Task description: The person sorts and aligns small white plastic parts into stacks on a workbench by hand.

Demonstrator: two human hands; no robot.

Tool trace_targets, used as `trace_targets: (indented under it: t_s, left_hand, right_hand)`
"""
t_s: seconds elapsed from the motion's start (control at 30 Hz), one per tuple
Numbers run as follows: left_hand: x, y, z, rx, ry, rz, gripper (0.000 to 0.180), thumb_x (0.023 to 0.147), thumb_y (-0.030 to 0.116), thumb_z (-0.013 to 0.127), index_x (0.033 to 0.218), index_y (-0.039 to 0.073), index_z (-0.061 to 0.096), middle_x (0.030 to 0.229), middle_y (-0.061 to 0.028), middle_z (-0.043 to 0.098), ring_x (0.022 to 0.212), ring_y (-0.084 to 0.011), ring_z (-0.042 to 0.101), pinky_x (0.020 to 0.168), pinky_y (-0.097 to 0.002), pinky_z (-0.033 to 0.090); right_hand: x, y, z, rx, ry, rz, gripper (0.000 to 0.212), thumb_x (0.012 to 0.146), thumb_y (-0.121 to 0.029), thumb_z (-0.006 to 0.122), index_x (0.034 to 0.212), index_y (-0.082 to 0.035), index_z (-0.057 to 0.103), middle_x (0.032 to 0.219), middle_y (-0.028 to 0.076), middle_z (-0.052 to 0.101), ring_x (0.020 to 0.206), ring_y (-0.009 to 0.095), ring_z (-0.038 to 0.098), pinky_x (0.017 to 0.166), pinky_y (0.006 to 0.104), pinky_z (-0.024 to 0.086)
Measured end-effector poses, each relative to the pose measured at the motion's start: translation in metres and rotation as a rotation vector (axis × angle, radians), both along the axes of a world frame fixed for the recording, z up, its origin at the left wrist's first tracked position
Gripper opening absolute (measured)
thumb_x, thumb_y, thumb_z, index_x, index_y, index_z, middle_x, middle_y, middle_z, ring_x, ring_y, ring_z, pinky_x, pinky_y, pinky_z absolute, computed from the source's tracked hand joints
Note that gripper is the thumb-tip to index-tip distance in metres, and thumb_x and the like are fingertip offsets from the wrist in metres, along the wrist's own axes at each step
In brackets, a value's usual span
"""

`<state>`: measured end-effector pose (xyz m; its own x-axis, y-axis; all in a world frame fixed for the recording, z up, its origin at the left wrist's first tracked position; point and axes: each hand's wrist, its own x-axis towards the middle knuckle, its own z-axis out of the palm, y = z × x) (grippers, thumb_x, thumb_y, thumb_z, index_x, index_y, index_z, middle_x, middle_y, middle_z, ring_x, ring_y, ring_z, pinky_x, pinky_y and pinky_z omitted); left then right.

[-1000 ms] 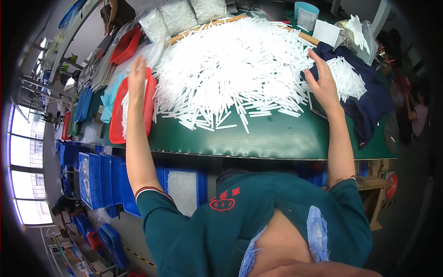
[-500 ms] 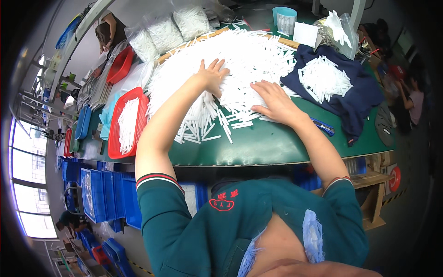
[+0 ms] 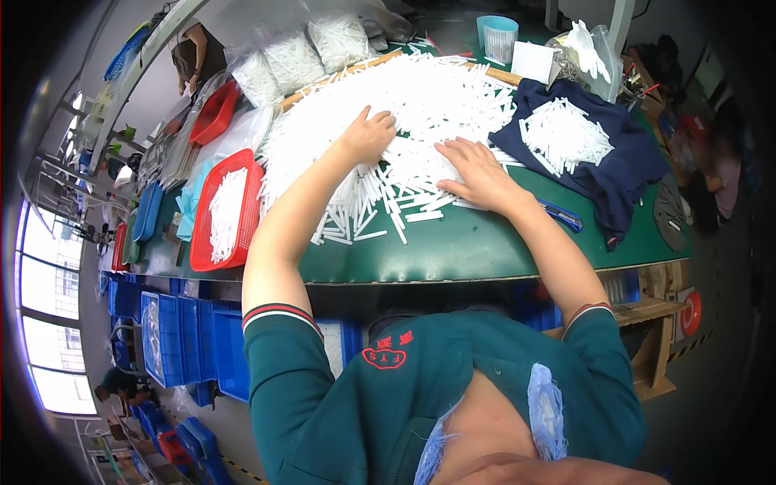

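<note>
Spreading across one green-topped worktable [image 3: 485, 250] is a single big heap of white plastic sticks [image 3: 428, 105], far too many to count, and everything else is placed from that heap. Right of the heap lies one dark blue cloth [image 3: 622, 174] carrying a smaller pile of the same sticks [image 3: 566, 133]. Left of the heap sits one red tray [image 3: 204, 234] with a strip of white sticks inside it; a second red tray [image 3: 217, 113] stands farther off beyond the first. Behind the heap, at its far left edge, three clear bags of white sticks [image 3: 295, 56] lie side by side. Behind the heap's far right corner stands one pale blue cup [image 3: 497, 36]. On the heap itself rest both bare hands: the left hand [image 3: 368, 136] lies palm down near the heap's middle, fingers slightly apart and pressed flat on the sticks, gripping nothing; the right hand [image 3: 477, 171] lies palm down on the heap's near right edge, fingers spread over loose sticks, also gripping nothing. Just right of the right wrist, near the heap's front edge, one small blue utility knife [image 3: 562, 216] lies on the green surface.
</note>
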<state>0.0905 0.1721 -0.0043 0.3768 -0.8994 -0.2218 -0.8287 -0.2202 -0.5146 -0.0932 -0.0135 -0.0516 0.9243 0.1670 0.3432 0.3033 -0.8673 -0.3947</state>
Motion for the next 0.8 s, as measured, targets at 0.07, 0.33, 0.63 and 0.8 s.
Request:
trace_targets:
  t_s: [0.07,0.33,0.63,0.8]
  left_hand:
    - [-0.002,0.001,0.003,-0.036,0.076,0.095,0.051,0.070,0.020,0.072,0.116,0.005,0.055,0.140,-0.0093,0.043,0.136,-0.0218,0.031,0.110,-0.0502,0.027]
    - [0.018,0.013,0.014,-0.741,0.647,0.555,0.032,0.076,0.025,0.062,0.098,0.002,0.064,0.102,-0.0135,0.065,0.101,-0.0261,0.058,0.089,-0.0442,0.044]
    - [0.022,0.017,0.022,-0.771,1.146,1.067,0.019,0.080,0.012,0.063,0.082,-0.007,0.062,0.078,-0.0136,0.067,0.064,-0.0182,0.066,0.054,-0.0287,0.054]
    - [0.018,0.008,0.050,-0.538,0.832,0.970,0.024,0.083,0.019,0.062,0.085,-0.005,0.066,0.081,-0.0135,0.069,0.066,-0.0188,0.067,0.059,-0.0318,0.055]
  right_hand:
    - [0.001,-0.001,-0.001,0.015,0.003,0.008,0.064,0.087,-0.041,0.059,0.139,-0.009,0.039,0.137,0.019,0.041,0.133,0.036,0.033,0.110,0.0494,0.023]
    - [0.002,-0.001,0.007,0.062,-0.089,-0.041,0.062,0.087,-0.037,0.061,0.138,-0.008,0.040,0.134,0.019,0.046,0.130,0.036,0.036,0.108,0.0466,0.026]
    - [0.005,-0.009,0.004,0.077,-0.105,-0.065,0.063,0.087,-0.033,0.062,0.139,-0.005,0.039,0.134,0.024,0.045,0.129,0.037,0.038,0.108,0.0440,0.029]
    - [0.009,-0.011,-0.002,0.100,-0.137,-0.059,0.062,0.086,-0.033,0.063,0.137,-0.007,0.041,0.127,0.022,0.049,0.124,0.037,0.042,0.104,0.0445,0.033]
